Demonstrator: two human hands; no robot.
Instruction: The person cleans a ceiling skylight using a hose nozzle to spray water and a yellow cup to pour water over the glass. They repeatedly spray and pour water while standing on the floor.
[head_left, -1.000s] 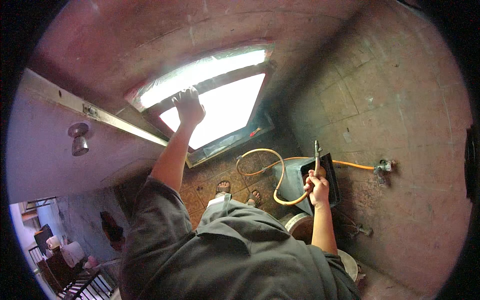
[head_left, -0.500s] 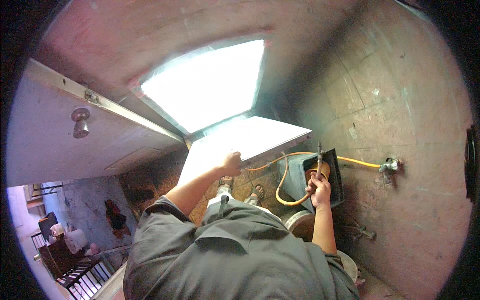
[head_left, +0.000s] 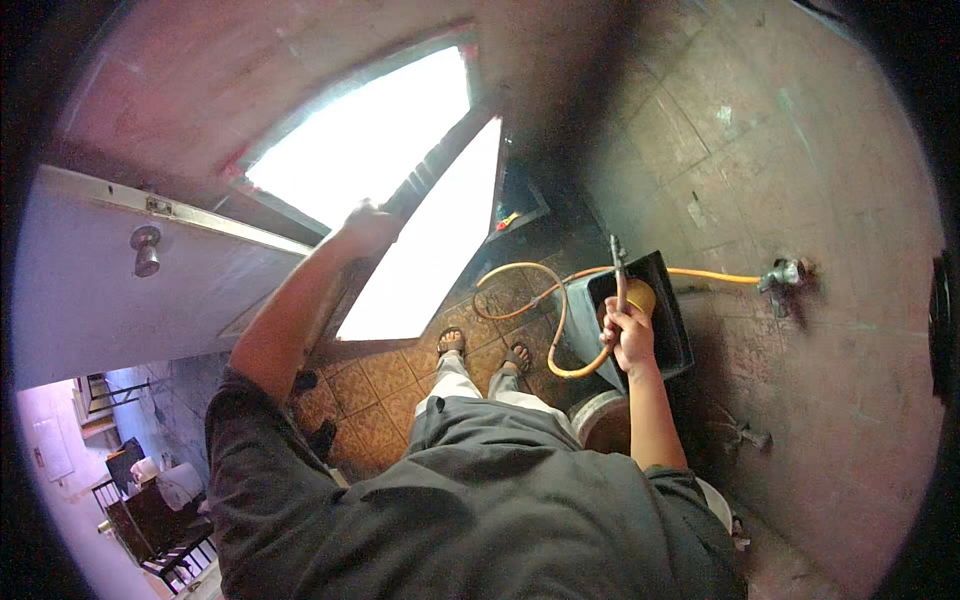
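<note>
My left hand (head_left: 368, 228), blurred by motion, grips the upper edge of a flat, white framed panel (head_left: 430, 240). The panel stands tilted in front of the bright lit rectangle (head_left: 365, 135) in the wall, with its white face glowing. At the right, the fingers of my right hand (head_left: 628, 335) are wrapped round an orange hose (head_left: 562, 365) near its slim metal nozzle (head_left: 617, 260), which points up and away from me. Below that hand is a dark square-rimmed bin (head_left: 680, 345) with a yellow-orange container (head_left: 640, 297) inside it.
A wall tap (head_left: 785, 275) at the right feeds the hose, which loops over the brown tiled floor (head_left: 380, 405). A round bucket (head_left: 600, 420) stands by my right leg. On the left are a door with a knob (head_left: 146, 250) and a dark rack (head_left: 150, 520) beyond it.
My left hand has moved up and left, swinging the panel from nearly flat to steeply tilted and uncovering more floor. My right hand still holds the hose and has shifted slightly left in view.
</note>
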